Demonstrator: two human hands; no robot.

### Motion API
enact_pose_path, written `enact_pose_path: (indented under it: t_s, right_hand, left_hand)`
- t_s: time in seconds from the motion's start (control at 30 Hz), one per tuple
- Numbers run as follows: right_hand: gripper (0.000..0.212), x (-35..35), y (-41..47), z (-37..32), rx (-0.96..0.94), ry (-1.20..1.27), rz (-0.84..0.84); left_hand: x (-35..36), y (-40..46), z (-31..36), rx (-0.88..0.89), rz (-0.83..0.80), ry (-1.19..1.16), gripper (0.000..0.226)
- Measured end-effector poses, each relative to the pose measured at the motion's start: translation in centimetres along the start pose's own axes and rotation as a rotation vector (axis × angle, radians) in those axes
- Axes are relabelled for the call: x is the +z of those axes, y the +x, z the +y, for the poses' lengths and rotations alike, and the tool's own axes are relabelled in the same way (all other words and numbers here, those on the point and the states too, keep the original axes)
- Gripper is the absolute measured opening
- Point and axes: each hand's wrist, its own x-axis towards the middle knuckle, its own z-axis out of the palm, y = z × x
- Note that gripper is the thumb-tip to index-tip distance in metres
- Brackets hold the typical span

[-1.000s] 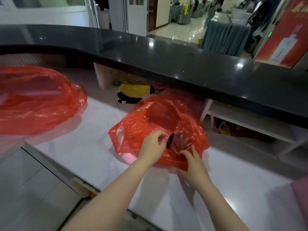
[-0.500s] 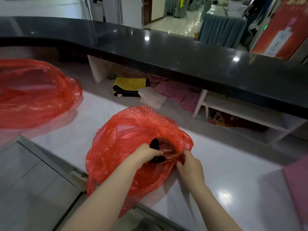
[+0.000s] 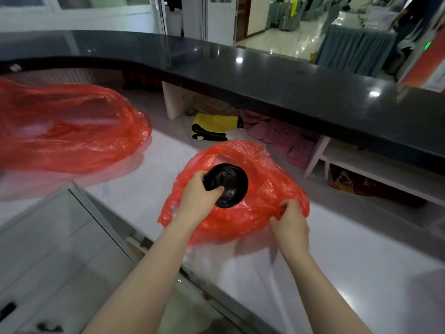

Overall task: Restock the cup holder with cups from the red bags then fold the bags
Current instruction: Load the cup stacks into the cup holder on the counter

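A crumpled red plastic bag (image 3: 260,189) lies on the white marble counter (image 3: 361,256) in front of me. My left hand (image 3: 201,197) grips a round black lid (image 3: 228,185) at its left edge, holding it above the bag's mouth with its top facing me. My right hand (image 3: 290,224) pinches the bag's right edge near the counter. A second, larger red bag (image 3: 72,128) lies puffed up on the counter at the far left. No cup holder shows in this view.
A raised black countertop (image 3: 277,85) curves across behind the work surface. Under it are white shelves (image 3: 375,165), a yellow and black item (image 3: 216,125) and pink papers (image 3: 286,138). A grey cabinet top (image 3: 55,251) sits at the lower left.
My left hand has drawn the black lid out of the red bag and turned it face up. The bag has slumped lower, and my right hand has shifted right along its edge.
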Motion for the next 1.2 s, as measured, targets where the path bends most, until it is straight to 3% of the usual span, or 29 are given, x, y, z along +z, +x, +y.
enact_pose_path:
  t_s: [0.07, 0.13, 0.23, 0.37, 0.53, 0.77, 0.9, 1.2]
  right_hand:
    - [0.053, 0.2, -0.6, -1.0, -0.120, -0.210, -0.054]
    - [0.061, 0.1, -1.4, -2.4, -0.267, -0.352, -0.011]
    - [0.055, -0.1, -1.9, -5.3, -0.501, -0.087, 0.021]
    - [0.053, 0.8, -2.0, -9.7, -0.407, 0.409, -0.333]
    - [0.029, 4.4, -2.3, -14.5, -0.399, 0.591, -0.515]
    - [0.034, 11.9, -5.6, -24.5, -0.452, 0.765, -0.816]
    - [0.036, 16.9, -8.6, -31.2, -0.610, 0.709, -0.870]
    - [0.033, 27.3, -14.1, -42.4, -0.705, 0.676, -0.944]
  left_hand:
    - [-1.0, -0.1, -0.5, 0.003, 0.008, -0.040, 0.031]
    - [-1.9, -0.3, -1.0, -0.005, 0.012, -0.067, 0.033]
    - [-3.2, -0.5, -1.3, -0.014, 0.032, -0.107, 0.032]
    - [-5.6, -0.7, -1.6, -0.040, -0.017, -0.184, 0.036]
    - [-10.4, -0.9, -3.2, -0.011, -0.028, -0.163, 0.032]
    - [-21.0, -0.8, -7.4, -0.034, 0.199, -0.213, 0.044]
    - [-28.3, -0.8, -10.0, -0.034, 0.332, -0.194, 0.047]
    - [-41.4, -1.6, -16.1, -0.079, 0.529, -0.180, 0.047]
